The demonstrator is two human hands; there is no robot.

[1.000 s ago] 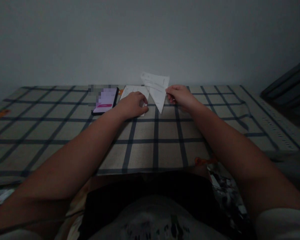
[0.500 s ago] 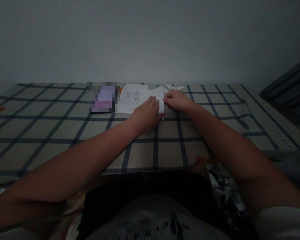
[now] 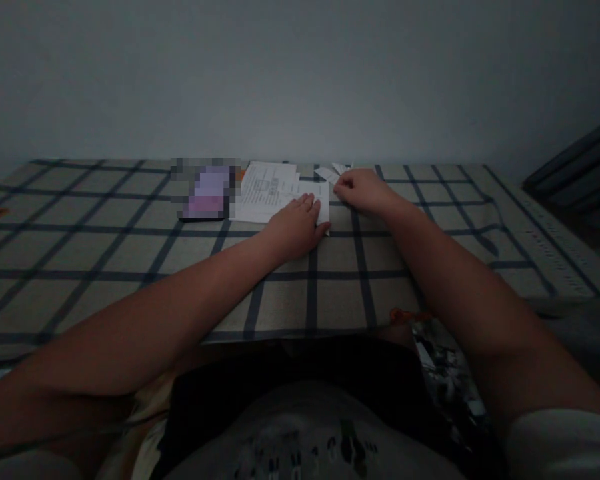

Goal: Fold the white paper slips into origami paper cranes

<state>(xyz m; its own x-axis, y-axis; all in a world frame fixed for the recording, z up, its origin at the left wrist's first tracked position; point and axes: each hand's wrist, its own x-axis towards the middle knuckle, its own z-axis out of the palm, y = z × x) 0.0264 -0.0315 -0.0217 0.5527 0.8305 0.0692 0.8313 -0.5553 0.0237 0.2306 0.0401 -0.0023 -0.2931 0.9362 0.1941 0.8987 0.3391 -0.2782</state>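
Your left hand (image 3: pixel 300 230) lies flat, fingers together, on the folded paper (image 3: pixel 324 199) atop the checked tablecloth (image 3: pixel 285 303). Your right hand (image 3: pixel 363 190) is curled narrow near a small paper piece (image 3: pixel 326 174); I can't tell whether it grips anything. Printed sheets (image 3: pixel 260 190) lie leftward.

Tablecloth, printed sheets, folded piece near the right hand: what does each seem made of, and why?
Tablecloth: matt fabric, perhaps cotton or linen; its stripes ripple.
Printed sheets: matt white paper, apparently; flat with dark print.
Folded piece: probably matt paper too; thin, pointed white flaps.
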